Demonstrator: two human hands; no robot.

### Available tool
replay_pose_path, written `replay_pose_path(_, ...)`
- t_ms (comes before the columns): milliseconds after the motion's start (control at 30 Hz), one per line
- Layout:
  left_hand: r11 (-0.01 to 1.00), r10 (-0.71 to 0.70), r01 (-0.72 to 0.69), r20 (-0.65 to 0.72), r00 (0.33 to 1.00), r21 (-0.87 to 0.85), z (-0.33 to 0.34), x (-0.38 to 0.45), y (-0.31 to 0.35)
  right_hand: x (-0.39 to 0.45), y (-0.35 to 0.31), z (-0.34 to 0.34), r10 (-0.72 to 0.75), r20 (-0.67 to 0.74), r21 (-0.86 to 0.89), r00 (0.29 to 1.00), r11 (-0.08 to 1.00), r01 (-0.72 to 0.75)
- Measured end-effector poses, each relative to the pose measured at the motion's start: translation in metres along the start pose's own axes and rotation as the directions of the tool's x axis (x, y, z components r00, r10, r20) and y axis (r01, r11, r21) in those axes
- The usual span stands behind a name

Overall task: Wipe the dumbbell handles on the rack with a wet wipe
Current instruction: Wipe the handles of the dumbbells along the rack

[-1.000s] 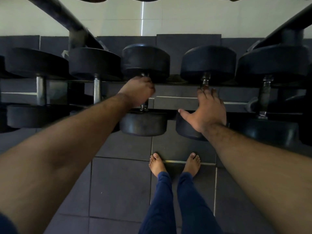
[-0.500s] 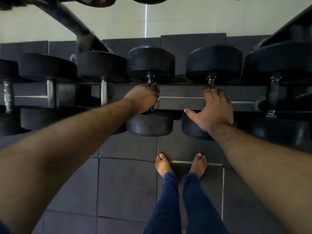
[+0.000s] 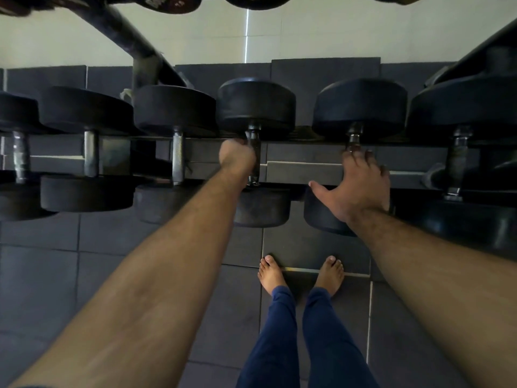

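Note:
Black round-headed dumbbells lie side by side on the rack rail (image 3: pixel 302 170). My left hand (image 3: pixel 237 159) is closed around the steel handle (image 3: pixel 254 152) of the middle dumbbell (image 3: pixel 256 107), near its far end. No wet wipe shows; whatever is inside the fist is hidden. My right hand (image 3: pixel 361 186) lies flat, fingers and thumb spread, over the handle (image 3: pixel 354 138) of the neighbouring dumbbell (image 3: pixel 359 107), covering most of it.
More dumbbells lie to the left, with bare handles (image 3: pixel 177 158) (image 3: pixel 91 155), and a bigger one (image 3: pixel 456 163) to the right. A slanted rack upright (image 3: pixel 131 37) rises at upper left under a higher row of dumbbells (image 3: pixel 167 2). My bare feet (image 3: pixel 271 275) stand on dark floor tiles.
My left hand has shifted along and to the left side of the handle, so more steel shows beside it. My right hand has stayed on its dumbbell. The view has drifted.

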State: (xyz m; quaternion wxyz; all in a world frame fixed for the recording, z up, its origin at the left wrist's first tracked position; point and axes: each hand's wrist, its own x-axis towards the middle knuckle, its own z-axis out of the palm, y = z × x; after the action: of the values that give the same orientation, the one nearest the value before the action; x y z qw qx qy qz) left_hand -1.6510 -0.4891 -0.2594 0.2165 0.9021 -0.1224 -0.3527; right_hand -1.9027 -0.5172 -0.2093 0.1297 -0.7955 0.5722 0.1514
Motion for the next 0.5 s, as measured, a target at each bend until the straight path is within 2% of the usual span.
replay_pose_path(33,0.990,0.070,-0.070,0.011,0.998,0.122,-0.012,-0.031,-0.002,0.000,0.000,0.000,-0.001,-0.007,-0.003,1.000,1.000,0.001)
replay_pose_path(67,0.976,0.076,-0.078,0.020,0.997,0.204,-0.003,-0.029,0.005,0.000,0.001,0.000,-0.005,-0.009,-0.006,1.000,1.000,0.005)
replay_pose_path(133,0.855,0.030,-0.122,0.185,0.982,0.505,-0.005,-0.040,-0.003,0.000,0.001,0.001,-0.010,0.000,-0.001,1.000,1.000,0.010)
replay_pose_path(200,0.771,0.047,-0.208,0.272,0.961,0.602,-0.021,-0.034,0.001,0.000,0.002,0.001,-0.012,0.011,-0.003,1.000,1.000,0.012)
replay_pose_path(267,0.743,0.113,-0.261,0.268,0.957,0.616,-0.037,-0.031,0.001,0.000,0.001,0.001,-0.018,0.009,-0.002,1.000,1.000,0.018)
replay_pose_path(333,0.831,0.177,-0.221,0.133,0.975,0.511,-0.039,-0.027,0.005,0.000,0.001,0.001,-0.017,0.002,0.005,1.000,1.000,0.017)
replay_pose_path(400,0.855,0.269,-0.253,0.029,0.963,0.453,-0.034,-0.028,0.012,0.000,0.000,0.000,-0.016,0.004,0.008,1.000,1.000,0.016)
replay_pose_path(500,0.755,0.321,-0.365,0.177,0.930,0.545,-0.017,-0.046,0.008,-0.001,0.001,-0.001,-0.015,0.012,0.018,1.000,1.000,0.015)
